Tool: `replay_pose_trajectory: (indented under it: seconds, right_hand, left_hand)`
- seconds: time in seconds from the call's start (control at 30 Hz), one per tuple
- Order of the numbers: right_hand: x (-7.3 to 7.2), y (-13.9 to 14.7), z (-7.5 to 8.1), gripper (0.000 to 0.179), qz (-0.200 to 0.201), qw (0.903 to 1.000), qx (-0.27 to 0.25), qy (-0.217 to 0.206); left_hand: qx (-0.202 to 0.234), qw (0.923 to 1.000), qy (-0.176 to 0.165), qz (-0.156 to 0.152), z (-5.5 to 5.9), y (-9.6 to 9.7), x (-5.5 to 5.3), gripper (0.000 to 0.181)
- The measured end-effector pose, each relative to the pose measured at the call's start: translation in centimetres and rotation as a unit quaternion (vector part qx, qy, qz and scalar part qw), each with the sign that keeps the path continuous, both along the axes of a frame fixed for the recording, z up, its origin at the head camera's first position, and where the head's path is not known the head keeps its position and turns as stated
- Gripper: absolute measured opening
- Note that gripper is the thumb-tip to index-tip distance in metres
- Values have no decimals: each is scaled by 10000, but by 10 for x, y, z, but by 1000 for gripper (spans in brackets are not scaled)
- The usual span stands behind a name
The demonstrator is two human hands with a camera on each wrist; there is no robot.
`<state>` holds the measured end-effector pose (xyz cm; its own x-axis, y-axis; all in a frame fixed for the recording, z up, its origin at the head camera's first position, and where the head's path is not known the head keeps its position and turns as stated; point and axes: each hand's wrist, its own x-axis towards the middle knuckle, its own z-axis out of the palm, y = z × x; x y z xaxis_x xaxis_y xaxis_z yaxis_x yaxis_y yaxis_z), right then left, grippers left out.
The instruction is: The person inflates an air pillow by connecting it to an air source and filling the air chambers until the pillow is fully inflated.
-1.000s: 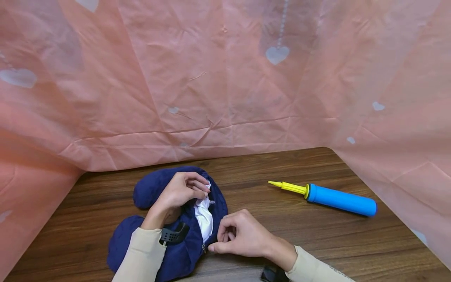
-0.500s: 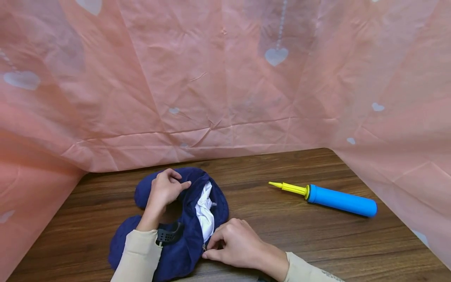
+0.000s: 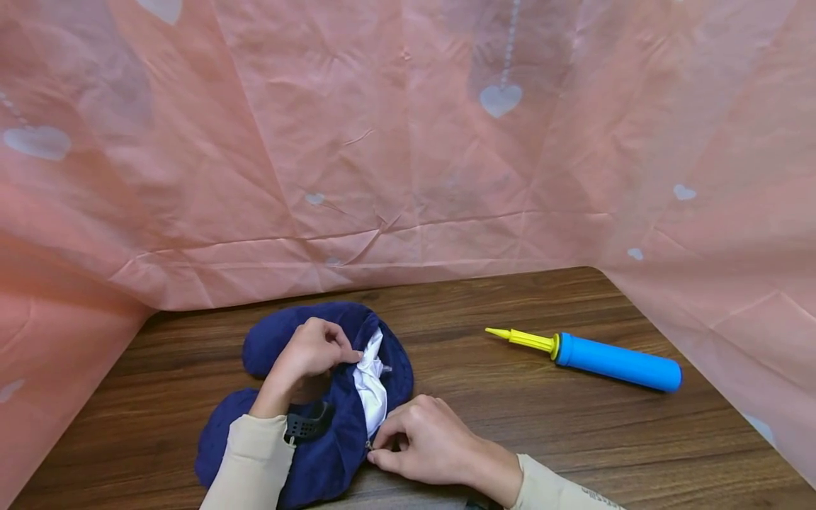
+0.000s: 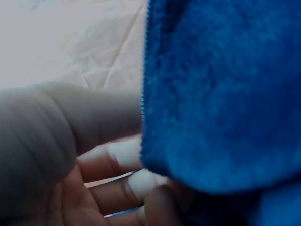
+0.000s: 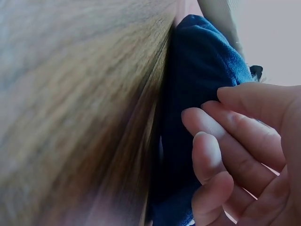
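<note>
A navy plush U-shaped neck pillow (image 3: 344,453) lies on the table, its zipped seam gaping along the outer curve. White inner fabric (image 3: 372,397) shows through the gap, with a small clear valve (image 3: 386,369) poking out. My left hand (image 3: 315,347) pinches the inner edge of the opening; in the left wrist view, zipper teeth (image 4: 145,70) run down the fabric in front of my thumb. Down at the near end of the zipper, my right hand (image 3: 433,443) has thumb and forefinger together at the metal zipper pull (image 3: 369,445). The right wrist view shows these fingertips against blue plush (image 5: 193,70).
To the right, a blue hand pump (image 3: 618,361) with a yellow nozzle (image 3: 532,341) lies on the wooden table (image 3: 510,418). Pink cloth (image 3: 408,177) printed with pale hearts hangs around the back and sides. A black strap (image 3: 310,423) circles my left wrist.
My left hand moved off the white fabric to the upper left, then returned to the opening's inner edge. My right hand shifted slightly left and closed in on the zipper end.
</note>
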<state>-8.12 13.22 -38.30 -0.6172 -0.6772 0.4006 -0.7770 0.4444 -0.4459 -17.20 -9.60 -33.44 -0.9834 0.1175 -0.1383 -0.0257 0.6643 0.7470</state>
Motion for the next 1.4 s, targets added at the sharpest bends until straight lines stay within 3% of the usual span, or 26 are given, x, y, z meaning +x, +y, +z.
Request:
replay_pose_trajectory:
  seconds: [0.07,0.17,0.27,0.37,0.47,0.53,0.77,1.03,1.13,1.23,1.4]
  right_hand:
    - [0,0,0,12,19,10000,-13,6]
    - [-1,-1,-1,12,61,10000,-16,31]
    - [-1,0,-1,12,114,9999,-17,-44]
    - [-2,2,-1,12,159,9998,40,-144]
    - [-2,3,-1,13,202,9994,85,-257]
    - [-2,4,-1,12,210,9993,94,-307]
    - [-4,9,1,11,233,9986,144,-457]
    - [-4,14,2,11,404,9966,263,-674]
    - [-4,18,3,14,458,9957,295,-752]
    - [-5,23,6,14,445,9959,399,-678]
    - [-6,30,9,12,349,9975,602,-99]
  left_hand:
    - [121,9999,-6,-58,0,1,0,19]
    - [1006,9948,-129,36,1,3,0,16]
    - [2165,9756,-319,198,0,11,-1,17]
    - [2595,9637,-619,-93,-7,23,-2,18]
    - [2448,9654,-743,-501,-13,28,-2,20]
    - [2357,9681,-647,-560,-13,27,-1,19]
    - [1803,9813,205,-646,-7,10,5,21]
    - [411,9849,1239,-1142,-23,1,4,58]
    - [12,9828,1336,-1275,-33,2,1,68]
    - [-123,9829,1192,-1401,-41,2,-2,77]
    - [-67,9833,765,-1650,-42,-1,-3,97]
